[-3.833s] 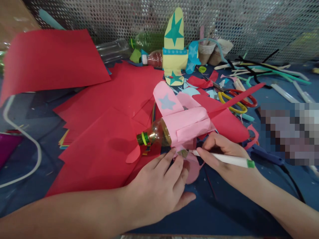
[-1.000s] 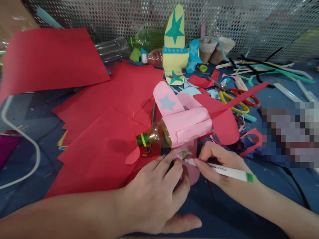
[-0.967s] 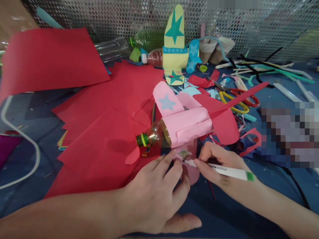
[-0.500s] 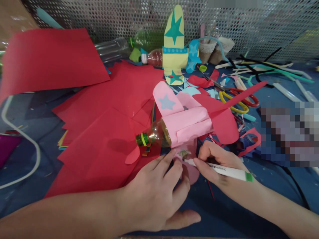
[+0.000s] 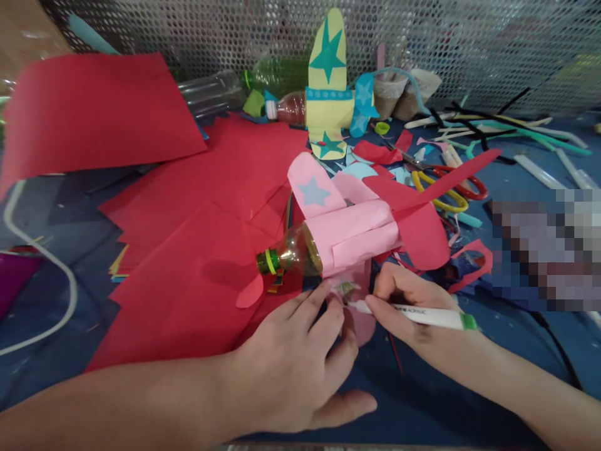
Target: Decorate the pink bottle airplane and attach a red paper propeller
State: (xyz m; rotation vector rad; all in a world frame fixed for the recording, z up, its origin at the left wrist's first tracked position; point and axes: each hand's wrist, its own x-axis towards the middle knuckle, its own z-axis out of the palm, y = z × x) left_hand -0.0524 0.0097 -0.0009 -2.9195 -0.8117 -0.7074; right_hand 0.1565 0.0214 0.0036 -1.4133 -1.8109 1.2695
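A clear plastic bottle (image 5: 295, 249) with a green cap lies on its side, wrapped in pink paper (image 5: 359, 232). Pink paper wings stick out from it, the upper one bearing a grey-blue star (image 5: 313, 191), and red paper fins (image 5: 425, 241) sit at its right end. On the lower pink wing (image 5: 364, 322) there is a small green-coloured patch (image 5: 347, 289). My left hand (image 5: 300, 363) rests on this wing, fingertips pressing its edge, thumb stretched apart. My right hand (image 5: 413, 304) grips a white marker (image 5: 429, 316) with a green end, its tip touching the wing beside the patch.
Red paper sheets (image 5: 188, 275) cover the left side. Behind stands another bottle wrapped in yellow paper (image 5: 331, 109) with blue stars. Scissors (image 5: 444, 191), paper scraps and pipe cleaners (image 5: 498, 128) lie at the right. A white cable (image 5: 70, 294) curves at the left; a perforated metal panel (image 5: 188, 31) closes the back.
The marker has tilted slightly and its tip has shifted a little down and right on the wing. My left hand has stayed almost in place.
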